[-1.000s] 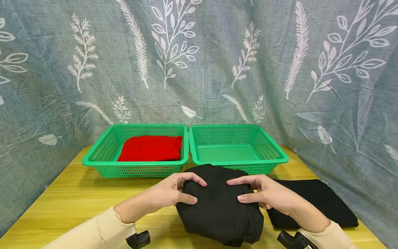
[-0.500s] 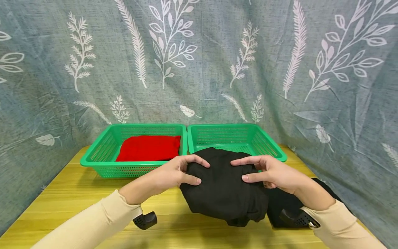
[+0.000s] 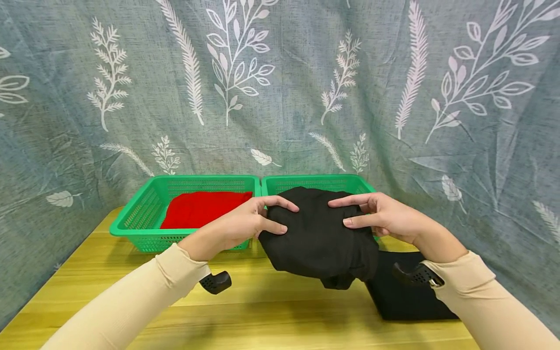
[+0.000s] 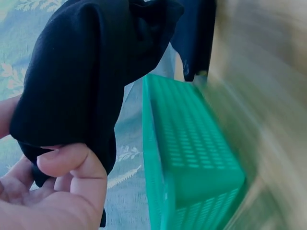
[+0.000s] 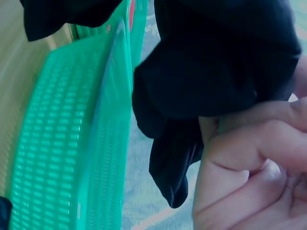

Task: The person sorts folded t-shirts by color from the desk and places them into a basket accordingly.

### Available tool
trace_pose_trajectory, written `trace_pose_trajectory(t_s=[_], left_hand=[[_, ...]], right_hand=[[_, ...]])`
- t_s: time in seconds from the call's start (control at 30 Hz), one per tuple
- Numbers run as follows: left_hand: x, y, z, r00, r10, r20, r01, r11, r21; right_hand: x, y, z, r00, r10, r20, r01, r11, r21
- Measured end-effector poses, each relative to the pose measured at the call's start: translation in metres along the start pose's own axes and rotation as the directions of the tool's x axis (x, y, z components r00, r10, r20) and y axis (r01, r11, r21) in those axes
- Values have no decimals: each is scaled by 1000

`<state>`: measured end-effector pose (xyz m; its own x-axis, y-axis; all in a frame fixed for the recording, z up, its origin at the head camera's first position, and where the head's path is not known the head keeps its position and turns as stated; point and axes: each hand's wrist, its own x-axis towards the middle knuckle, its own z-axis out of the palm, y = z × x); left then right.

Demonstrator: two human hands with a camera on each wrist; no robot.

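A bundle of black cloth [image 3: 321, 238], folded and drooping at its lower edge, hangs in the air in front of the right green basket [image 3: 315, 181]. My left hand [image 3: 249, 219] pinches its left side between thumb and fingers. On its right side my right hand [image 3: 389, 218] grips it the same way. The left wrist view shows the thumb pressed against the edge of the black cloth [image 4: 72, 81]. In the right wrist view, loose folds of the cloth [image 5: 206, 81] dangle beside the fingers. The bundle hides much of the right basket.
A left green basket [image 3: 131, 214] holds a folded red cloth [image 3: 201, 208] and stands against the right one. Another folded black cloth [image 3: 407, 291] lies on the wooden table [image 3: 245, 316] at the right. A patterned curtain [image 3: 280, 97] hangs behind the baskets.
Both hands have lifted the black cloth bundle up and forward, from low before the right basket to in front of its opening. The head view has shifted slightly.
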<state>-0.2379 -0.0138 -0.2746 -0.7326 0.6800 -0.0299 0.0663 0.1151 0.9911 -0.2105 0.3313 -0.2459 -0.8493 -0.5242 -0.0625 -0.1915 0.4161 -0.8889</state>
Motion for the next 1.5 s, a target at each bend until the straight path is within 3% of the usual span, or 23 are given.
trace_pose_trajectory(t_s=[0.27, 0.57, 1.1, 1.5], left_hand=[[27, 15, -14, 1000, 12, 1, -12, 1000, -21], [55, 23, -28, 999, -17, -31, 17, 1000, 16], [96, 16, -41, 995, -47, -85, 51, 997, 53], [123, 7, -47, 992, -57, -111, 61, 998, 31]], right_hand=[[20, -5, -28, 1000, -2, -10, 2, 1000, 5], [44, -9, -52, 998, 59, -32, -60, 998, -30], [77, 2, -79, 989, 141, -55, -145, 986, -83], [92, 7, -92, 985, 153, -85, -162, 980, -116]])
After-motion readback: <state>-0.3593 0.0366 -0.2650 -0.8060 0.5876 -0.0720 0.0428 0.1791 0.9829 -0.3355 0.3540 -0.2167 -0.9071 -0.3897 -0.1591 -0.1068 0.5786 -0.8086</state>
